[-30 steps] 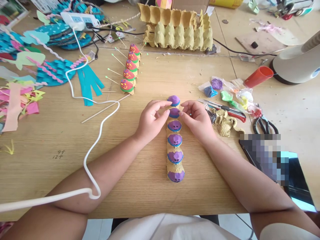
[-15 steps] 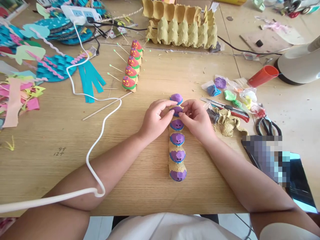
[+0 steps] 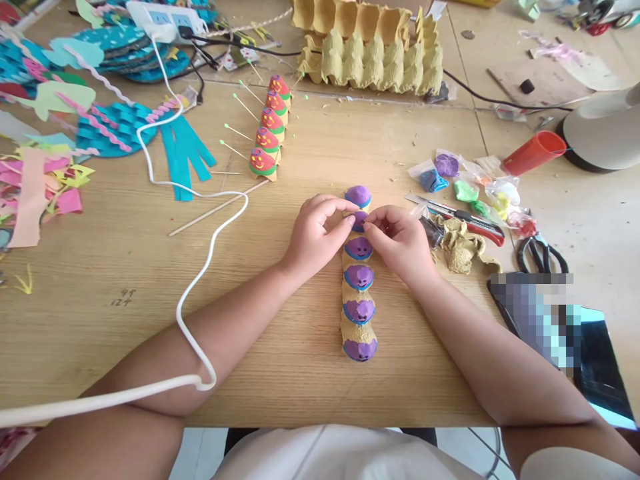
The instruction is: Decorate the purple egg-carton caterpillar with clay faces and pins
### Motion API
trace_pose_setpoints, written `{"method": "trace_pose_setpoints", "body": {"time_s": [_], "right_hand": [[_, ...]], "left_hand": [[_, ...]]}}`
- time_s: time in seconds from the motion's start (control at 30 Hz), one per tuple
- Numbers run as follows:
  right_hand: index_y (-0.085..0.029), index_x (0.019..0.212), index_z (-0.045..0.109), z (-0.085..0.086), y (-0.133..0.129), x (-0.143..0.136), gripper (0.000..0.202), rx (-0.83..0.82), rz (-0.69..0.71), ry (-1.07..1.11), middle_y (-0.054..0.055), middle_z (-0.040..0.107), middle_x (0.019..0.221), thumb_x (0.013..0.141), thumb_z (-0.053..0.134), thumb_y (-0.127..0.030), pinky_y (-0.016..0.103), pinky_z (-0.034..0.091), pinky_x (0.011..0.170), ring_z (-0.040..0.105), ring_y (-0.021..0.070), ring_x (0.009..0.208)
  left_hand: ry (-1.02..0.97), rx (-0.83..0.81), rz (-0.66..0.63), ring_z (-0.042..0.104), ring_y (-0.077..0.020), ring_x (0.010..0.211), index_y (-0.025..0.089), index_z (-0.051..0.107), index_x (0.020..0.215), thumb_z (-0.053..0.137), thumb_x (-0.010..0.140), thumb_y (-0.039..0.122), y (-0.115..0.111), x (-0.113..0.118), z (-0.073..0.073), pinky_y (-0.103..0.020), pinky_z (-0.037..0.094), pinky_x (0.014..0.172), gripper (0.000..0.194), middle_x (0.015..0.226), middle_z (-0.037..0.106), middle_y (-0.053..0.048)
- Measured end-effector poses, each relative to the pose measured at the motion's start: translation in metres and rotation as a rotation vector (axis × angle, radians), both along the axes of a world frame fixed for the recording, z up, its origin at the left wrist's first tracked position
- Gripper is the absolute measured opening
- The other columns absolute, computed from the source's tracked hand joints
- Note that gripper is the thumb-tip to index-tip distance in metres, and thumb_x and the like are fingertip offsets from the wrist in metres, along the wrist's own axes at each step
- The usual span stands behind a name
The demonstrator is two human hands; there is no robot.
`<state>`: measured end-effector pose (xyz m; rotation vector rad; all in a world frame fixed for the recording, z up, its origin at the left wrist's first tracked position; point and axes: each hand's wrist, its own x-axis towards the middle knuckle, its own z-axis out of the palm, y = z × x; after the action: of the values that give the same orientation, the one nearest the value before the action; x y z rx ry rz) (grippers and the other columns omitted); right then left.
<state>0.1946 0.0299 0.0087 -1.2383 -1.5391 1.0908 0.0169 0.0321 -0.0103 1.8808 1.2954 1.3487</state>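
A strip cut from an egg carton (image 3: 358, 264) lies lengthwise before me, its several bumps covered with purple and blue clay. The nearer bumps carry small dark faces. My left hand (image 3: 319, 232) grips the second bump from the far end (image 3: 359, 221), thumb and index finger at its left side. From the right, my right hand (image 3: 401, 241) pinches thumb and index finger together at that same bump's front. A tiny dark spot shows by the right fingertips; whether anything is between them is hidden.
A red and green caterpillar (image 3: 267, 139) with pins stands farther back, left of centre. Egg cartons (image 3: 380, 63) lie behind. To the right are a utility knife (image 3: 465, 221), carton scraps (image 3: 459, 247), bagged clay (image 3: 433, 180) and scissors (image 3: 543, 255). A white cable (image 3: 180, 300) crosses my left arm.
The view has shifted slightly, moving everything a little to the right. My right fingertips have come closer to the second bump's front, where a small dark spot now shows.
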Motion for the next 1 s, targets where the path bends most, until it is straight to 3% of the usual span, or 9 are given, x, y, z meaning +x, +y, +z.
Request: {"method": "trace_pose_setpoints", "body": {"time_s": [0.37,1.0], "right_hand": [[-0.021,0.079,0.065,0.0033,0.0005,-0.0011,0.007,-0.052,0.009,-0.054,-0.003,0.06,0.065,0.081,0.071,-0.018,0.027,0.036,0.052,0.047,0.0108,0.056],[-0.022,0.079,0.062,0.0011,0.0029,-0.0038,0.013,-0.028,-0.041,-0.09,-0.003,0.058,0.065,0.081,0.069,-0.011,0.027,0.036,0.052,0.046,0.0114,0.056]], "left_hand": [[-0.047,-0.072,-0.035,0.072,-0.0196,0.109,0.022,0.076,0.104,0.065,0.093,0.012,-0.0018,0.0018,0.0021,-0.035,0.056,0.1,0.018,0.113,0.079,-0.005],[-0.071,-0.074,-0.05,0.073,-0.0172,0.106,0.021,0.076,0.104,0.067,0.089,0.005,-0.002,0.0038,-0.0002,-0.032,0.059,0.098,0.024,0.112,0.079,-0.003]]}}
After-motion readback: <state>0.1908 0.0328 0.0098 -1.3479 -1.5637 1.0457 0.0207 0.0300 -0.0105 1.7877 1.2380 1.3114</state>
